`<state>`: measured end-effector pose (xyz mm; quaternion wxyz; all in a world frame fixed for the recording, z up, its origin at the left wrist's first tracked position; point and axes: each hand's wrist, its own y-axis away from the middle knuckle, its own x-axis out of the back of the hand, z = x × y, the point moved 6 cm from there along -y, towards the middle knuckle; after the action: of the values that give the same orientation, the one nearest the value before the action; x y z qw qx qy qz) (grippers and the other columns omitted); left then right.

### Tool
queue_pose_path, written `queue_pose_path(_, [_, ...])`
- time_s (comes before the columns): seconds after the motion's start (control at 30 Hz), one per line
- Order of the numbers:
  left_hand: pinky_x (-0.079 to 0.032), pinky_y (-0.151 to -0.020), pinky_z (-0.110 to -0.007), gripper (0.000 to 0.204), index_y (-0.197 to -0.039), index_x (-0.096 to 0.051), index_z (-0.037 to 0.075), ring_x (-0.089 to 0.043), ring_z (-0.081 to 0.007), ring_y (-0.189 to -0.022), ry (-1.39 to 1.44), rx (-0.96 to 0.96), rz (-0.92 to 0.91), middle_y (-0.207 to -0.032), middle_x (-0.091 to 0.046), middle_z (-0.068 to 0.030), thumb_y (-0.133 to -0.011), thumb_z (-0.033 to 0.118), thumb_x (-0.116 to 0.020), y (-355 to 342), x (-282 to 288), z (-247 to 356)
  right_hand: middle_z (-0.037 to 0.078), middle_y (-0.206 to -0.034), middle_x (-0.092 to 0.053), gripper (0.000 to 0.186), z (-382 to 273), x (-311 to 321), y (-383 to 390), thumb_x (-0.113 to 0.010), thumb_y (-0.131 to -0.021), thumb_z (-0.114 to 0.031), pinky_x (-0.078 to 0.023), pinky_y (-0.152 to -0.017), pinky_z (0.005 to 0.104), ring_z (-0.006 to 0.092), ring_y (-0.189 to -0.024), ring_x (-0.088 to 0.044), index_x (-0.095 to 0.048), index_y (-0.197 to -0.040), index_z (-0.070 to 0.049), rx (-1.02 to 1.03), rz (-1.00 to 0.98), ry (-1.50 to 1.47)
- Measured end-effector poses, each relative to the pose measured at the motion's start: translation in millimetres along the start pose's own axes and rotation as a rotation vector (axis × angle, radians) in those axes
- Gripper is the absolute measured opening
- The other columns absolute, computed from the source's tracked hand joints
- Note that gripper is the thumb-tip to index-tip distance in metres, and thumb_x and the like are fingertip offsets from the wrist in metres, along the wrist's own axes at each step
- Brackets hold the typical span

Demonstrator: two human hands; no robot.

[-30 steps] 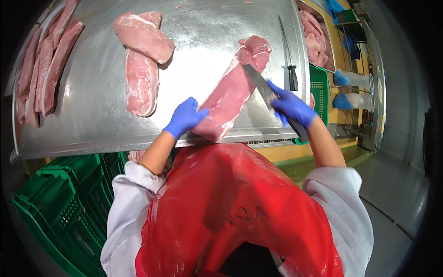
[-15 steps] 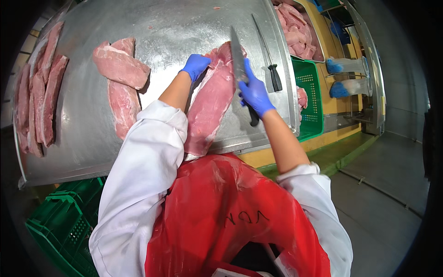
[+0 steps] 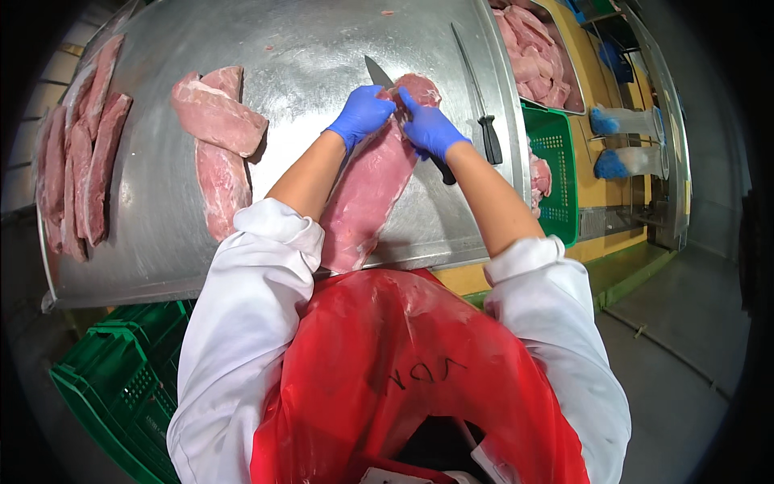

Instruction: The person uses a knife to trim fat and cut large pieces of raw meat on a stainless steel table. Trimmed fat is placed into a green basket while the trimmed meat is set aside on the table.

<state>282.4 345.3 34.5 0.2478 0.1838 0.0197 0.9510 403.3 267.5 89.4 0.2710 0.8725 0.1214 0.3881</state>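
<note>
A long pink pork loin (image 3: 367, 202) lies lengthwise in front of me on the metal table, its near end close to my red apron. My right hand (image 3: 434, 129), in a blue glove, is closed round a knife (image 3: 376, 72) with a black handle. The blade lies across the loin's far end, its tip showing beyond my left hand. Also blue-gloved, my left hand (image 3: 361, 115) has its fingers closed on the meat's far left edge, beside the blade. The middle of the blade is hidden by my fingers.
Two crossed meat pieces (image 3: 219, 121) lie left of the loin, and several long strips (image 3: 81, 153) at the far left. A sharpening steel (image 3: 488, 137) rests to the right. Beyond the table's edge are a tray of meat (image 3: 577, 81) and a green crate (image 3: 564, 173); another crate (image 3: 121, 379) stands lower left.
My right hand has swung the knife leftward and down onto the loin's far end, the blade now pointing left. My left hand has moved slightly right, close to my right hand.
</note>
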Motion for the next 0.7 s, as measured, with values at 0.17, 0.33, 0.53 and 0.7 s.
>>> queue_pose_path(0.17, [-0.054, -0.067, -0.032, 0.015, -0.098, -0.067, -0.003, -0.068, -0.0185, -0.079, 0.441, 0.185, -0.056, -0.088, -0.07, -0.0118, -0.09, 0.004, -0.057, 2.6, 12.3, -18.6, 0.017, -0.075, -0.066, 0.075, 43.6, 0.4, 68.4, -0.053, -0.094, -0.015, -0.054, -0.051, 0.0358, 0.024, -0.055, -0.064, -0.021, -0.161, -0.026, 0.058, -0.22, -0.087])
queue_pose_path(0.33, [-0.046, -0.063, -0.025, 0.017, -0.097, -0.067, 0.001, -0.057, -0.0106, -0.069, 0.354, -0.183, 0.046, -0.083, -0.064, -0.0038, -0.092, 0.017, -0.064, 4.0, 40.5, 80.6, 0.005, -0.073, -0.059, 0.075, 40.1, -8.9, 9.6, -0.053, -0.094, -0.009, -0.054, -0.051, 0.0292, 0.0122, -0.056, -0.058, -0.027, -0.16, -0.03, 0.143, -0.154, -0.044])
queue_pose_path(0.53, [-0.051, -0.067, -0.04, 0.044, -0.087, -0.065, -0.001, -0.066, -0.0245, -0.071, -0.698, -0.02, -0.014, -0.072, -0.066, -0.0171, -0.1, 0.04, -0.059, -18.5, 106.1, 19.9, 0.006, -0.069, -0.057, 0.075, 40.7, 38.4, 33.0, -0.055, -0.095, -0.009, -0.052, -0.045, 0.0294, 0.0126, -0.049, -0.056, -0.024, -0.16, -0.031, 0.109, 0.076, -0.39])
queue_pose_path(0.7, [-0.053, -0.069, -0.036, 0.035, -0.086, -0.077, 0.001, -0.066, -0.0228, -0.069, -0.23, 0.433, -0.038, -0.08, -0.071, -0.0128, -0.083, 0.036, -0.072, -24.6, 5.4, -68.5, 0.011, -0.07, -0.064, 0.079, 63.8, 25.7, 5.0, -0.055, -0.093, -0.007, -0.056, -0.052, 0.0335, 0.0163, -0.053, -0.063, -0.021, -0.161, -0.028, 0.118, 0.176, -0.459])
